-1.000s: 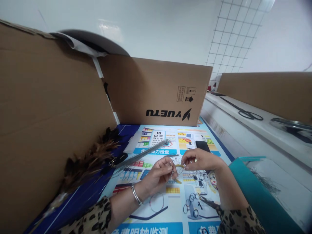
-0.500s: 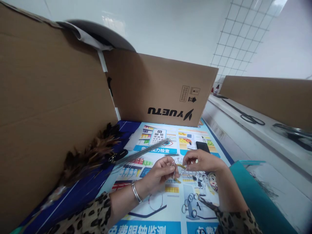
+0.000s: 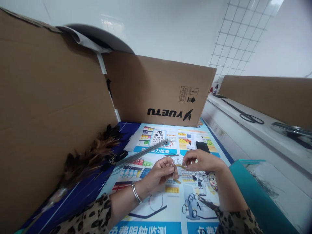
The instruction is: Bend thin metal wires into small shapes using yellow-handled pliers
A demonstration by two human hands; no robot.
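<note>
My left hand (image 3: 159,174) and my right hand (image 3: 201,160) meet over a printed poster (image 3: 161,201) on the table. Both pinch a small tangle of thin wire with a yellow-green piece (image 3: 179,166) held between their fingertips. A silver bangle (image 3: 135,193) sits on my left wrist. Both sleeves are leopard print. More wire loops and small rings (image 3: 191,204) lie on the poster just below my hands.
A bundle of straight thin wires (image 3: 143,152) and a brown feather duster (image 3: 90,159) lie to the left. Tall cardboard walls (image 3: 158,87) stand at left and back. A black phone (image 3: 202,146) lies behind my hands. A teal tray (image 3: 258,198) sits right; scissors (image 3: 246,115) rest on the far counter.
My hands stay pinched on the wire piece with only tiny finger shifts. The camera tilted slightly, so the scene sits a little lower than one second ago.
</note>
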